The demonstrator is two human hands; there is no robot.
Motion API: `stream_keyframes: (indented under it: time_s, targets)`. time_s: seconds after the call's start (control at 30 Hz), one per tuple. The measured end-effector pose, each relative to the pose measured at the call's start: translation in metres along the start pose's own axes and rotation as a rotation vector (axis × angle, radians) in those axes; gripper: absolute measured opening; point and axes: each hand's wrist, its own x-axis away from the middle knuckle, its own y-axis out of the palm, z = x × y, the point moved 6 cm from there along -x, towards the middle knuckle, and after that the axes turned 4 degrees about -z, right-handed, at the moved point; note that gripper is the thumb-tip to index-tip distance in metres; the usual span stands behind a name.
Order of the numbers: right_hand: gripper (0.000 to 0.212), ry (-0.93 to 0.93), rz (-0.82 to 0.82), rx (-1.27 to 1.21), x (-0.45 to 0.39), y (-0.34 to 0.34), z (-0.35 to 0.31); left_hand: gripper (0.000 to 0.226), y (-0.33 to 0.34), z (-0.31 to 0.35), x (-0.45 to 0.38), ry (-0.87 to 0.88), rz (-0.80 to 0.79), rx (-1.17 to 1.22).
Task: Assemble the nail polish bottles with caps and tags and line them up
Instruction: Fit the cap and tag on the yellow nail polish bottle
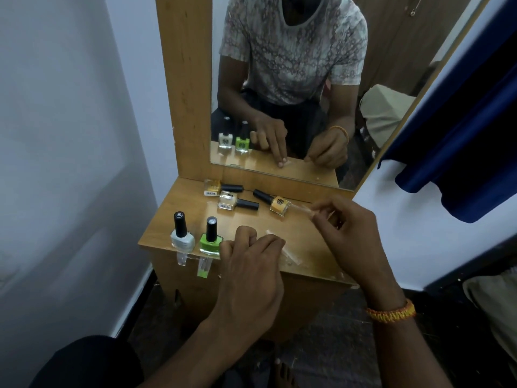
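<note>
Head view: a wooden desk (pixel 307 236) below a mirror.
Right hand (pixel 349 233): fingers pinch a clear tag (pixel 303 210) beside the orange bottle (pixel 279 205).
Left hand (pixel 251 264): fingers curled onto another clear tag (pixel 285 250), right of the green bottle (pixel 210 242).

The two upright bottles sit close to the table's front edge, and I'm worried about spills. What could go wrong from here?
The white bottle and green bottle stand right at the table edge; the left hand beside the green one could nudge it off. The right hand pinches a clear tag next to the lying orange bottle, which might roll if bumped.
</note>
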Motion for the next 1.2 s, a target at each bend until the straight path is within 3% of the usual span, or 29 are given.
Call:
stream_keyframes:
  time_s: [0.07,0.17,0.33,0.6,0.8,0.93,1.03,1.1,1.2]
  targets:
    - [0.007,-0.014,0.105,-0.029,-0.002,-0.002,-0.003,0.042,0.001,0.002,0.0,-0.02,-0.026,-0.003]
    - [0.01,-0.03,0.125,-0.039,-0.006,0.009,-0.008,0.048,0.006,0.008,-0.001,-0.054,-0.092,-0.031]
    - [0.009,-0.116,0.04,0.012,-0.024,0.027,-0.029,0.059,0.012,0.016,-0.005,-0.104,-0.13,-0.003]
    - [0.02,0.028,-0.152,0.21,-0.048,0.066,-0.016,0.061,0.01,0.016,-0.003,-0.122,-0.115,0.025]
    - [0.023,0.091,-0.182,0.166,-0.046,0.067,-0.01,0.062,0.003,0.012,-0.006,-0.122,-0.083,0.079]
    - [0.028,0.073,-0.086,-0.014,-0.035,0.037,-0.01,0.063,-0.003,0.009,-0.006,-0.096,-0.023,0.173]
    - [0.036,0.147,0.009,-0.317,-0.019,0.008,-0.005,0.054,-0.008,0.008,-0.007,-0.07,0.104,0.35]
    - [0.037,0.206,-0.006,-0.545,-0.01,-0.003,-0.004,0.044,-0.011,0.005,-0.008,-0.068,0.177,0.493]
    - [0.018,0.18,-0.114,-0.593,-0.003,-0.012,-0.01,0.041,-0.015,0.01,-0.01,-0.015,0.2,0.595]
